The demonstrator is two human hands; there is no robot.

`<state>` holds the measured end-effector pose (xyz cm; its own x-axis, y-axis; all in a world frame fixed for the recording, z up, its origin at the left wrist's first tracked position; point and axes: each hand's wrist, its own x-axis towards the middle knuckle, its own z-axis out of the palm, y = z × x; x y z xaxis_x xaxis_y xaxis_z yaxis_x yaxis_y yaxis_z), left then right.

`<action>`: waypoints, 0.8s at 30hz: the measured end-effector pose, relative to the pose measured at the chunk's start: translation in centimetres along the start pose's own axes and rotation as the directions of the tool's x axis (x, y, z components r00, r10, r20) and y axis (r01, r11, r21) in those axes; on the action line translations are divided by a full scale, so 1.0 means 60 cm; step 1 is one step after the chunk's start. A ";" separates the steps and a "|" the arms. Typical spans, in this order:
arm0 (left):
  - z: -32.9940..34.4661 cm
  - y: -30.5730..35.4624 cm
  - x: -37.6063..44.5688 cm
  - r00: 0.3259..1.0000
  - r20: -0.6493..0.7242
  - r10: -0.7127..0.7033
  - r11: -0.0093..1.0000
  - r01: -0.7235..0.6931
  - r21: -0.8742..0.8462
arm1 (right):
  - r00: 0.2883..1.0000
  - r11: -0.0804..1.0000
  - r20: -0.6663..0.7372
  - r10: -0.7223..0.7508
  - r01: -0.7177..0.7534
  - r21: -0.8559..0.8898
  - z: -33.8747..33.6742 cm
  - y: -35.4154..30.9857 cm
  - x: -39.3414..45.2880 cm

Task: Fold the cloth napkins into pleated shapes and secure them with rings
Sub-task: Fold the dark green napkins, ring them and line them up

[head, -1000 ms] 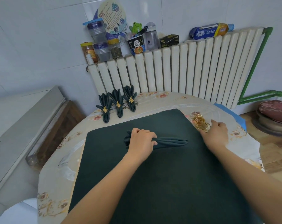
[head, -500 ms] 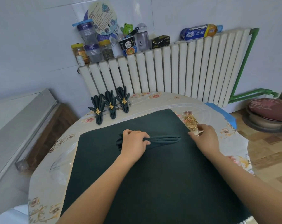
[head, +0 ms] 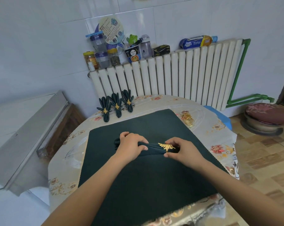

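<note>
On the dark green cloth (head: 154, 176) covering the counter (head: 219, 144), the left hand (head: 129, 146) grips the pleated napkin (head: 151, 148) while the right hand (head: 182, 150) pinches the gold leaf ring (head: 167, 146) around it; if either grip loosens, the pleats likely splay and jam the ring.

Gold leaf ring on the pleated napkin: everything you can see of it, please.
The gold ring looks like shiny metal: a thin band topped by a leaf-sprig ornament lying along the napkin's length. It sits around the right end of the dark green pleated napkin, which lies flat on the dark green cloth. The right hand pinches it, fingers above and thumb below. The left hand grips the napkin further left, not touching the ring.
</note>
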<state>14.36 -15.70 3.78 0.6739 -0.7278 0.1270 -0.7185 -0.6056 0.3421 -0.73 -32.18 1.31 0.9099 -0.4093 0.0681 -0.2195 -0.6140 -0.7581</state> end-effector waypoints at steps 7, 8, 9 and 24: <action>-0.024 0.029 -0.054 0.992 0.060 0.108 0.993 -0.111 0.040 | 0.994 0.973 0.040 -0.104 0.111 -0.204 0.030 -0.059 -0.039; -0.028 0.031 -0.058 0.990 0.067 0.121 0.991 -0.125 0.052 | 0.994 0.973 0.042 -0.099 0.106 -0.206 0.034 -0.064 -0.043; -0.033 0.034 -0.064 0.989 0.079 0.127 0.990 -0.131 0.053 | 0.995 0.975 0.045 -0.092 0.099 -0.196 0.036 -0.070 -0.047; 0.002 0.017 -0.137 0.967 0.064 0.247 0.949 -0.255 0.185 | 0.999 0.950 0.034 0.003 0.008 -0.312 0.117 -0.087 -0.106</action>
<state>8.10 -10.38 2.97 0.4629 -0.8739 0.1483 -0.8856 -0.4487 0.1198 -2.93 -21.65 0.30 0.9205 -0.3882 0.0438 -0.3114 -0.7969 -0.5177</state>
